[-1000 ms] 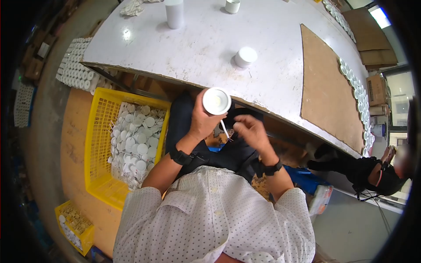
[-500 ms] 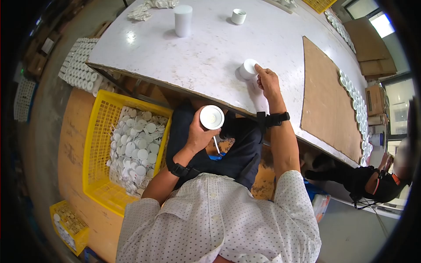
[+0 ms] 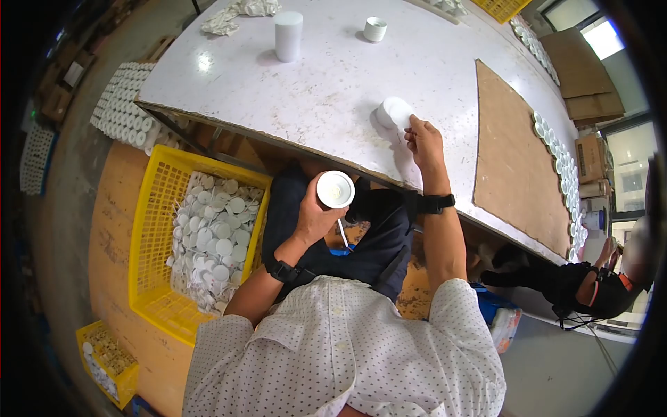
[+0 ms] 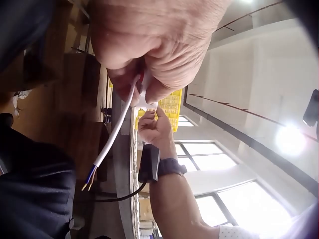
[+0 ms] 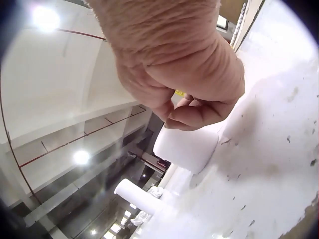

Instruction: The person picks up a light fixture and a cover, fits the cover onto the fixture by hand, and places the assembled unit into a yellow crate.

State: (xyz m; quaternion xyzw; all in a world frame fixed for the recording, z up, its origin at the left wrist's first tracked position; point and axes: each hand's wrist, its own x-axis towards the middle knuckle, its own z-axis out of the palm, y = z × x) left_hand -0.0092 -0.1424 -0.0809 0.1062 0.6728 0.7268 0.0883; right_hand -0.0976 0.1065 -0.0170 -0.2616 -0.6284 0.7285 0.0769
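Observation:
My left hand (image 3: 316,221) grips a round white downlight (image 3: 335,189), its open face up with a pale yellowish centre. From it hangs a white cable (image 4: 117,124) with bared wire ends, clear in the left wrist view. Over the table, my right hand (image 3: 425,142) pinches the edge of a thin white disc (image 3: 399,111) at the top of a short white stack (image 3: 384,117). In the right wrist view the curled fingers of the right hand (image 5: 184,84) are right at the top of the white stack (image 5: 187,149); the fingertips partly hide the disc.
On the white table (image 3: 326,90) stand a tall white cylinder (image 3: 288,36) and a small white cup-like stack (image 3: 375,29). A brown board (image 3: 514,153) lies to the right, edged by several round white pieces (image 3: 559,163). A yellow basket (image 3: 149,229) of white discs sits at left. Another person (image 3: 590,285) is at right.
The right hand has gone from beside the downlight up to the white stack on the table, and the top disc now sits slightly off it. The left hand keeps the downlight, a little lower.

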